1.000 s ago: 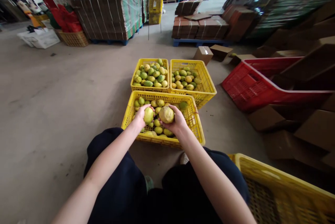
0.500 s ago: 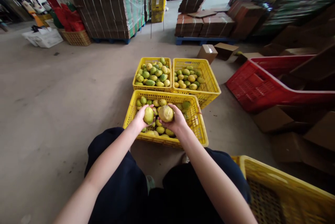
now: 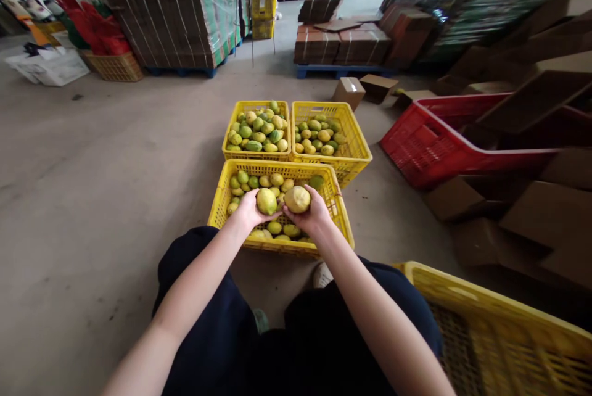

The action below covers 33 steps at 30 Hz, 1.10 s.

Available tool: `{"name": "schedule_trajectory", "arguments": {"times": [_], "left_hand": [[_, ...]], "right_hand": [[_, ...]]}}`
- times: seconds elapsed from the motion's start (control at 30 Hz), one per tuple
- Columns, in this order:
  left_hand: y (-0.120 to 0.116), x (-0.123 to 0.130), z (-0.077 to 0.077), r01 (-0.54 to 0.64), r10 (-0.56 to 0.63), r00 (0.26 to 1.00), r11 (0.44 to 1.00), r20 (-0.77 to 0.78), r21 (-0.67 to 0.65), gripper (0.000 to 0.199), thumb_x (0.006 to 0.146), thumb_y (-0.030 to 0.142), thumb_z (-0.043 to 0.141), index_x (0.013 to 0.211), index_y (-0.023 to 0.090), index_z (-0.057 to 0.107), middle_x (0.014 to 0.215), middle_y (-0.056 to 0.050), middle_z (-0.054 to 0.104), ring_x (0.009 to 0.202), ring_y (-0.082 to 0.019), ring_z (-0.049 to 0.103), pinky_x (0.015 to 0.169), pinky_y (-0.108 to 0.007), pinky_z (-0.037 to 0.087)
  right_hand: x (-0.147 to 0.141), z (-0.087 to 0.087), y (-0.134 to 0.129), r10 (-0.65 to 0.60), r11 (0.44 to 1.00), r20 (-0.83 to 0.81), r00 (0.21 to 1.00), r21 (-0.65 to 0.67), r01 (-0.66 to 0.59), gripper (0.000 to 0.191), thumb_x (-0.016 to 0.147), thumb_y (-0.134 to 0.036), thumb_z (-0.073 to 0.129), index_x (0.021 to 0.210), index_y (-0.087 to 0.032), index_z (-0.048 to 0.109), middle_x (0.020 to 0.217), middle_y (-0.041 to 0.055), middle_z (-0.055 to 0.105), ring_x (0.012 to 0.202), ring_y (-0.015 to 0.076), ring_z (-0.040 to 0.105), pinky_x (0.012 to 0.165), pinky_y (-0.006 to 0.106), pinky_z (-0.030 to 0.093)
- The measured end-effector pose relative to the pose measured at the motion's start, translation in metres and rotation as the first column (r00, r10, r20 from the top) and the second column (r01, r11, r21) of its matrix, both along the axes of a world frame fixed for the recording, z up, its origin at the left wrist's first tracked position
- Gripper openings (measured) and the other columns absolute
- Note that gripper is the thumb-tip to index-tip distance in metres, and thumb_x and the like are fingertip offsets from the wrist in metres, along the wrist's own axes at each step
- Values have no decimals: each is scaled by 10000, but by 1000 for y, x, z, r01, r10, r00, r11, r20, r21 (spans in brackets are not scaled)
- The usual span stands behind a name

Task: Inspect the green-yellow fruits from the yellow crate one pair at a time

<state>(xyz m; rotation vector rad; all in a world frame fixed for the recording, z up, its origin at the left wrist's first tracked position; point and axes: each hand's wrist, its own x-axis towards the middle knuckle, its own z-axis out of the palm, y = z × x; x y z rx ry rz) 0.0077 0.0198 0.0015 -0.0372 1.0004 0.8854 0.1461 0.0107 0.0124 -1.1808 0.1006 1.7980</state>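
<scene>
Two fruit-filled yellow crates sit just beyond the near crate (image 3: 345,223); red crate (image 3: 419,149) off right, cartons around it. I see left hand (image 3: 253,210) cupping a green-yellow fruit (image 3: 267,201), right hand (image 3: 315,212) curled round a paler fruit (image 3: 297,199), both above the near crate.

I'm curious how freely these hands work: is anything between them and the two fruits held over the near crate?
Nothing visible: the left hand cups the yellow-green fruit and the right hand cups the paler fruit, both above the near crate.
</scene>
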Motion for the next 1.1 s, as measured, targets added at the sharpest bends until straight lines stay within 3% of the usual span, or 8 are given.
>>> {"name": "schedule_trajectory", "arguments": {"times": [0.17, 0.37, 0.57, 0.93, 1.1], "left_hand": [[3, 10, -4, 4, -7, 999, 998, 32, 68, 253, 926, 206, 367, 1088, 185, 561, 818, -58, 652, 660, -190, 639, 617, -396, 589], [6, 21, -12, -5, 4, 999, 999, 36, 32, 273, 934, 214, 342, 1104, 185, 553, 788, -54, 634, 630, -179, 623, 593, -383, 588], [11, 27, -18, -21, 23, 994, 1000, 111, -23, 329, 928, 238, 330, 1171, 156, 536, 892, -113, 662, 702, -218, 658, 562, -377, 582], [7, 28, -13, -111, 113, 984, 994, 139, -21, 416, 923, 239, 286, 1242, 104, 516, 971, -169, 680, 793, -257, 692, 557, -370, 590], [4, 28, -7, -124, 122, 980, 992, 160, 2, 379, 939, 242, 315, 1238, 129, 519, 981, -148, 688, 813, -249, 698, 559, -346, 593]], "right_hand": [[14, 0, -4, -58, 998, 19, 998, -13, 59, 200, 903, -383, 468, 863, -199, 538, 687, 36, 610, 630, 191, 590, 486, 290, 523], [23, 4, -9, -97, 995, -3, 995, -19, 97, 209, 910, -384, 451, 871, -197, 537, 700, 44, 611, 633, 186, 588, 491, 287, 534], [26, 5, -9, -117, 993, -35, 992, -10, 117, 228, 906, -400, 448, 897, -195, 546, 695, 50, 606, 645, 190, 594, 486, 278, 529], [22, 0, -2, -137, 991, -35, 990, -8, 137, 248, 911, -416, 437, 904, -196, 551, 709, 54, 619, 679, 193, 601, 498, 282, 550], [21, 5, 1, -146, 989, -43, 988, 13, 146, 226, 914, -394, 455, 896, -194, 559, 713, 48, 626, 676, 193, 602, 525, 299, 558]]}}
